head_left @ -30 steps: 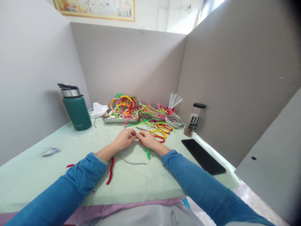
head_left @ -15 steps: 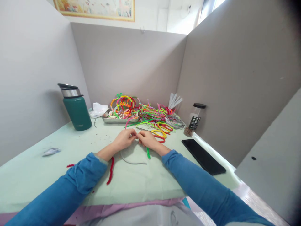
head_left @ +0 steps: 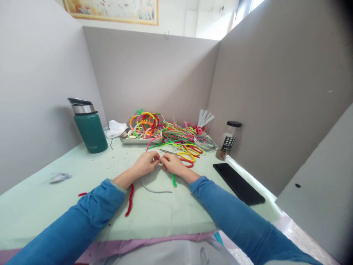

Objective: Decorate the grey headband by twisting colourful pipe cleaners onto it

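Observation:
My left hand (head_left: 146,163) and my right hand (head_left: 173,164) meet at the fingertips over the middle of the table, both pinched closed. What they pinch is too small or hidden to make out. A grey cord (head_left: 156,191) curves out from below my left hand onto the cloth. Under my right hand a green fuzzy stem (head_left: 174,180) sticks out. One red fuzzy stem (head_left: 130,201) lies beside my left wrist. Just beyond my right hand are scissors (head_left: 182,156) with yellow and red handles. A pink stem (head_left: 150,142) rises behind my left hand.
A green bottle (head_left: 91,130) stands at the left. At the back are a metal tray (head_left: 141,141), a pile of coloured stems (head_left: 179,133) and a coil of grey cord (head_left: 205,143). On the right are a clear jar (head_left: 228,141) and a black phone (head_left: 238,184).

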